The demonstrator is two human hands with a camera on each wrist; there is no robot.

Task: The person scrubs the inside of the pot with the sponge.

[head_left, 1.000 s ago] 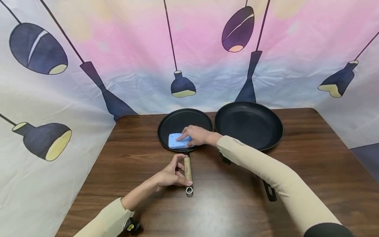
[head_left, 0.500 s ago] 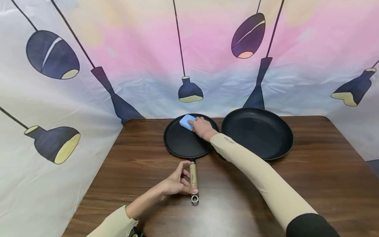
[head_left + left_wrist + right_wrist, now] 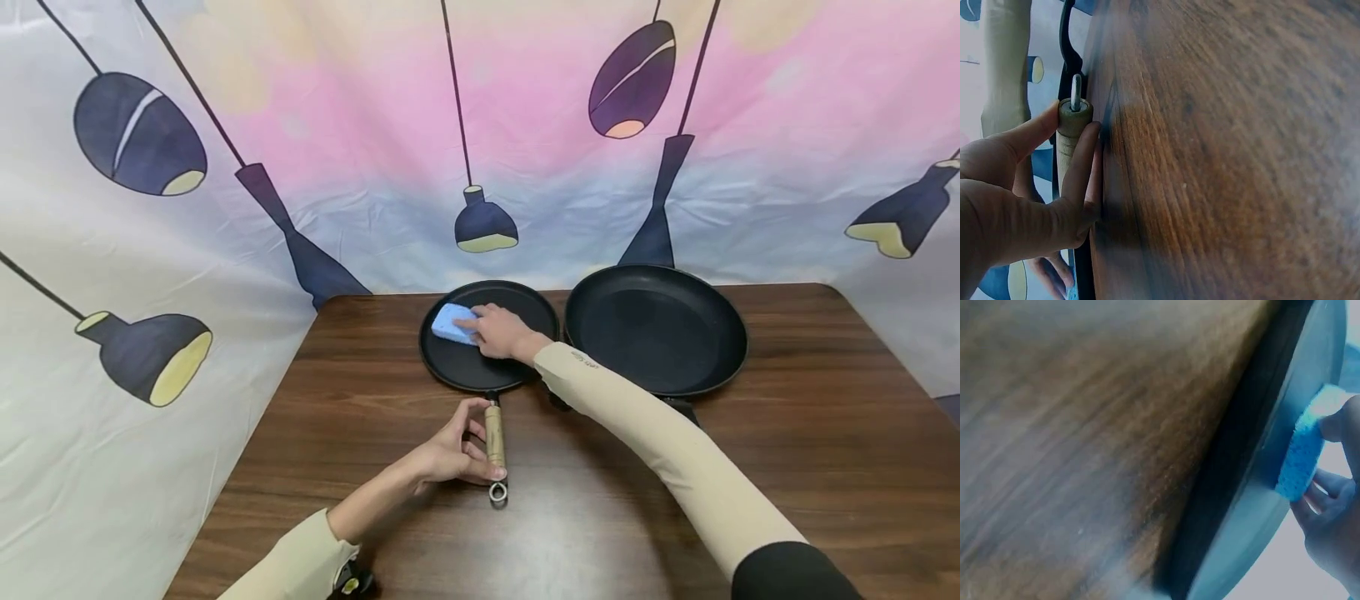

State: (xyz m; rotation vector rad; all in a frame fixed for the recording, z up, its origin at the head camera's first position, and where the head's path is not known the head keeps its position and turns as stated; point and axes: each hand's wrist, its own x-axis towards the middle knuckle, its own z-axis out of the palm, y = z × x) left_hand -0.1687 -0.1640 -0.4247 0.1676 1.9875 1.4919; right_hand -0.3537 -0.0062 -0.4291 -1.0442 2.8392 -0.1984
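Note:
A flat black pan (image 3: 468,365) lies on the table with its wooden handle (image 3: 495,435) toward me. My left hand (image 3: 453,446) grips that handle between thumb and fingers; the left wrist view shows the handle (image 3: 1075,122) with a metal ring at its end. On the pan's left part sits a light blue sponge (image 3: 453,323). My right hand (image 3: 504,332) holds the sponge against the pan surface. In the right wrist view the thumb and fingers pinch the edges of the sponge (image 3: 1305,450).
A larger, deeper black frying pan (image 3: 656,333) stands close on the right, its handle partly hidden under my right sleeve (image 3: 637,433). Both pans are near the back edge of the brown wooden table (image 3: 360,358). A printed cloth (image 3: 375,167) hangs behind.
The sponge in my right hand has gone from the pan's near edge up to its far side, then back down and left. My left hand keeps its grip on the handle.

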